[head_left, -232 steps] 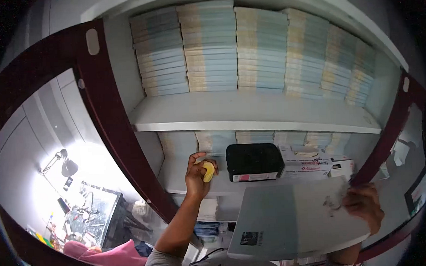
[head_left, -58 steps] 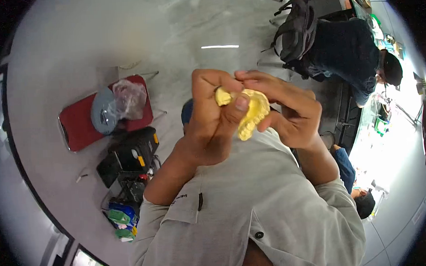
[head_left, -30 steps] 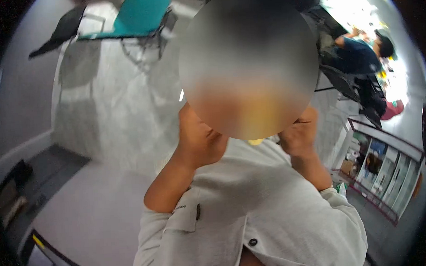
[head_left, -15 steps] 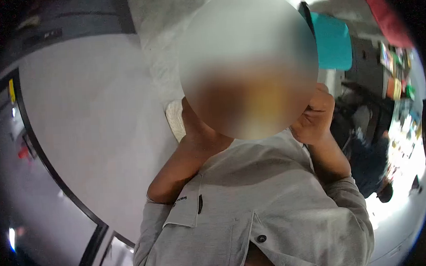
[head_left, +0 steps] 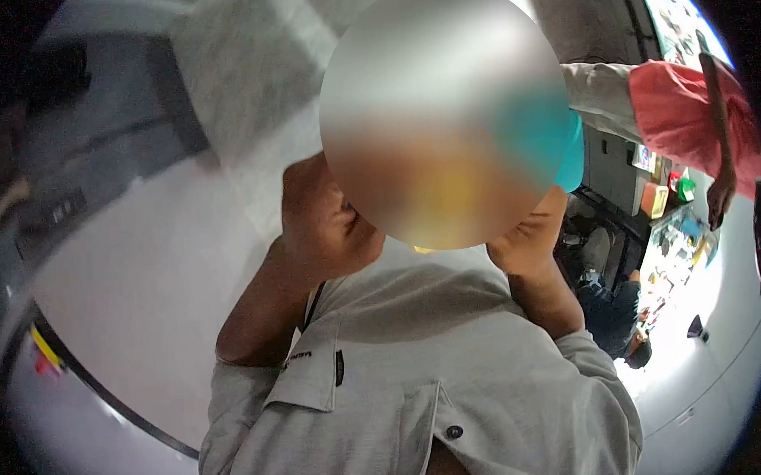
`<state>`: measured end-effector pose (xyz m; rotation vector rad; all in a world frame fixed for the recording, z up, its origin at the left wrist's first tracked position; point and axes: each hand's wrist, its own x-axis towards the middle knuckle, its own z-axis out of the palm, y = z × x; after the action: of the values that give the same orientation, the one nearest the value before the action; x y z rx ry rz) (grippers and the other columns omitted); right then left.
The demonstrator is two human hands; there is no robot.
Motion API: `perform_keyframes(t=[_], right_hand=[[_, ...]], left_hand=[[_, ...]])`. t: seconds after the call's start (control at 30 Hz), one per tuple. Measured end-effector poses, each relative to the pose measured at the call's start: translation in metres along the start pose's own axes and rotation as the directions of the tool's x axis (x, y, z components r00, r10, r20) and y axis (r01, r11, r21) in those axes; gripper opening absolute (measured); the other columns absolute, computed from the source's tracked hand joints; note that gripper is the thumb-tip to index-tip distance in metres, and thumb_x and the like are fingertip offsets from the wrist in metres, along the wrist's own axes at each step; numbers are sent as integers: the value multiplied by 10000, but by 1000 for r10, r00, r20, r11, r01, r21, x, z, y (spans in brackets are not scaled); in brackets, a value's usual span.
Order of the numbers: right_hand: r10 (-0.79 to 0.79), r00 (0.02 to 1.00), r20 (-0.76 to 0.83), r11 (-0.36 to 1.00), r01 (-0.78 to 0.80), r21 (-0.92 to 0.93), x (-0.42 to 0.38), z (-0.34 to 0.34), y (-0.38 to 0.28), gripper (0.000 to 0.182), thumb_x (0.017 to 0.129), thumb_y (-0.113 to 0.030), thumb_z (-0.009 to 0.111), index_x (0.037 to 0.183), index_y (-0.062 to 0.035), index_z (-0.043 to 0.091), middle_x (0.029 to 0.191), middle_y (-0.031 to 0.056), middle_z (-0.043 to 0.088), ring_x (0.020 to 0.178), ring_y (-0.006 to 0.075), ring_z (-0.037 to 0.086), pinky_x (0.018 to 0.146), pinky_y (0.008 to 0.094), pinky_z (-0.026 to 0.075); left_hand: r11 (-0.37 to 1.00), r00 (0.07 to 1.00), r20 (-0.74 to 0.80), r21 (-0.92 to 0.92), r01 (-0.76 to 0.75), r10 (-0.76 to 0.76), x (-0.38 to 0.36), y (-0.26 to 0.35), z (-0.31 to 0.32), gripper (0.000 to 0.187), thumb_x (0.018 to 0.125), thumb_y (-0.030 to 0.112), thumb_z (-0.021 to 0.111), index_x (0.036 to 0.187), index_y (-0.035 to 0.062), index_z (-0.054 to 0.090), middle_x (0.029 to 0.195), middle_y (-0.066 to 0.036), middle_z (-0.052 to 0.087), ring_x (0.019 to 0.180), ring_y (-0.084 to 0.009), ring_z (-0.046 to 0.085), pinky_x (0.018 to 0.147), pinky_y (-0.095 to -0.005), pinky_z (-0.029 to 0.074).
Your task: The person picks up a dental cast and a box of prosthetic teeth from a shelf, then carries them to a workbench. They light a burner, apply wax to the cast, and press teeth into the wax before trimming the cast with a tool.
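My left hand [head_left: 329,227] is raised in front of the grey shirt [head_left: 453,336], its visible fingers curled inward. Opposite it, my right hand [head_left: 526,235] is also closed, with the fingers folded. A round blurred patch covers the space between the hands and hides most of the fingertips. Within the blur is a yellow smear, and a small yellow edge [head_left: 423,250] shows just beneath it, between the two hands. What the hands hold there cannot be made out.
A teal object [head_left: 571,157] lies partly behind the blur. At the right are a person in a red top [head_left: 676,97], a dark-clothed person [head_left: 609,308] and a brightly lit surface [head_left: 675,263] crowded with small items. A pale flat surface [head_left: 153,281] spans the left.
The view has turned, so my hands and shirt sit further left. My left hand shows more below the blur. More of the person in red is visible, and the teal object appears lower.
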<state>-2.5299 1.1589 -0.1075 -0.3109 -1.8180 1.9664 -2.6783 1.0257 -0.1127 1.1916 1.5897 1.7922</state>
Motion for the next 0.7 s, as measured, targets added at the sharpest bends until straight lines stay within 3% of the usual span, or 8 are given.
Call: perform_keyframes(t=[0.1,0.2,0.23,0.37,0.47,0.5,0.53,0.7], right_hand=[[21,997,-78,997,-27,-76,22,-43,-12,636,742,-212,856,1275,53,630,1276,216,658,1083,237,689,817,300,582],[-31,993,-115,993,18,-113,53,-95,-16,715,725,-287,874,1292,63,615,1299,225,643,1107,241,677,851,314,569],[-17,995,-99,992,5,-125,56,-117,-11,840,710,-345,886,1359,72,551,1327,218,628,1132,243,665,882,328,557],[27,991,-133,999,-29,-16,93,-213,-5,926,735,-307,891,1457,53,437,1350,182,623,1136,229,658,896,332,549],[60,990,-128,977,-84,-194,119,-288,-38,867,753,-250,884,1459,19,457,1348,174,627,1144,225,652,901,347,548],[49,986,-160,983,-76,-168,126,-314,-45,836,748,-216,880,1451,-8,478,1330,161,643,1126,215,658,900,344,545],[59,979,-197,987,-86,-133,127,-334,-51,808,743,-182,877,1443,-35,500,1312,148,659,1107,205,664,898,342,542],[-53,870,-490,954,-100,-281,145,-418,-80,648,789,-147,836,1368,-25,573,1243,126,698,1035,206,679,868,333,547]], left_hand=[[999,976,213,11,-43,40,67,-14,14,144,965,98,657,1057,-9,631,887,-101,726,771,-156,747,629,-241,584],[993,954,278,-6,-114,111,137,-34,43,137,964,90,655,1058,-7,633,898,-110,725,770,-152,747,635,-244,589],[997,957,280,-2,-76,73,152,-40,55,124,961,72,653,1054,-8,634,920,-118,722,791,-158,749,645,-253,596],[999,952,304,-45,-15,28,240,-55,116,155,962,60,653,1078,-40,625,939,-152,737,829,-150,735,697,-253,600],[998,947,315,10,-65,58,298,-59,168,145,966,54,643,1071,-45,623,925,-149,736,821,-152,735,700,-274,616],[997,941,336,-74,-7,32,319,-56,184,135,968,48,636,1063,-47,625,930,-152,733,820,-159,736,697,-287,624],[995,938,337,-81,-59,83,339,-54,196,134,970,52,634,1061,-46,630,926,-158,730,822,-164,736,693,-293,629],[964,920,387,-262,42,65,442,-69,261,133,956,48,652,1043,-50,635,923,-163,725,809,-172,736,683,-294,635]])
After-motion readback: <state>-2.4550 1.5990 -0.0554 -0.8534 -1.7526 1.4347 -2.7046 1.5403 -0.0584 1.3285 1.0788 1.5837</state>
